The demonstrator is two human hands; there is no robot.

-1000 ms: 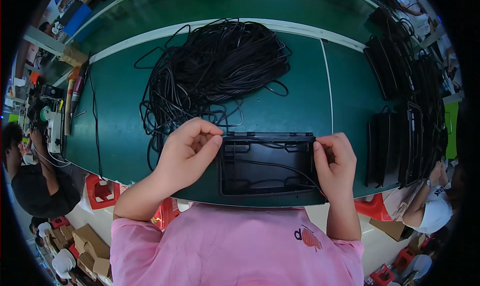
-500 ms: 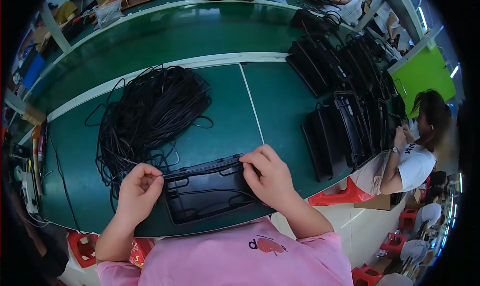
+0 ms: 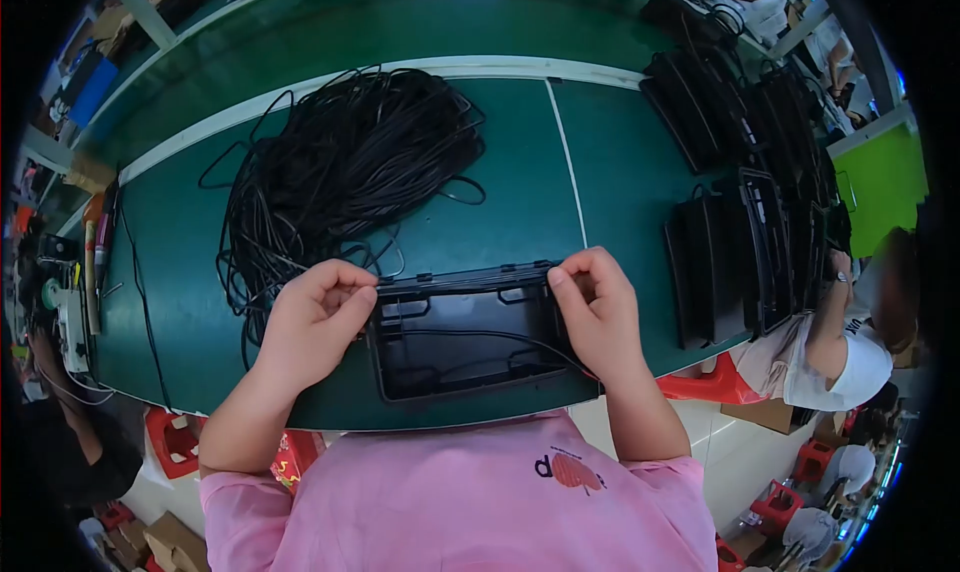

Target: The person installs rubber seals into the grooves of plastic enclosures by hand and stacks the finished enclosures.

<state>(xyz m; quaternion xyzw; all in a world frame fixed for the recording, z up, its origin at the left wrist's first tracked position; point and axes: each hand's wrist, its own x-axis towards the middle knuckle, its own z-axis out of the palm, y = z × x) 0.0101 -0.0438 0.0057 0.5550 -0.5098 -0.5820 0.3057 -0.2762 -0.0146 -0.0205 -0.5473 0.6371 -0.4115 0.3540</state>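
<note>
A shallow black plastic box (image 3: 470,367) lies open-side up at the table's near edge, between my hands. Thin black cord (image 3: 480,334) crosses its inside and runs out under my right hand. My left hand (image 3: 325,322) is closed in a pinch at the box's far left corner, on the cord along the far rim. At the far right corner, my right hand (image 3: 600,312) pinches the same edge with thumb and forefinger. What lies right under the fingertips is mostly hidden. A large tangled heap of black cord (image 3: 350,152) sits beyond my left hand, touching or close to it.
Several similar black cases (image 3: 715,262) stand in rows on the right of the green table (image 3: 530,192). Tools (image 3: 100,252) and a loose cable (image 3: 140,292) lie at the left edge. A co-worker (image 3: 850,342) sits at the right, near a red stool (image 3: 705,382).
The view has shifted, so the table, heap and box appear farther right and higher. Both hands keep their pinch at the box's far corners. The box looks nearly unchanged.
</note>
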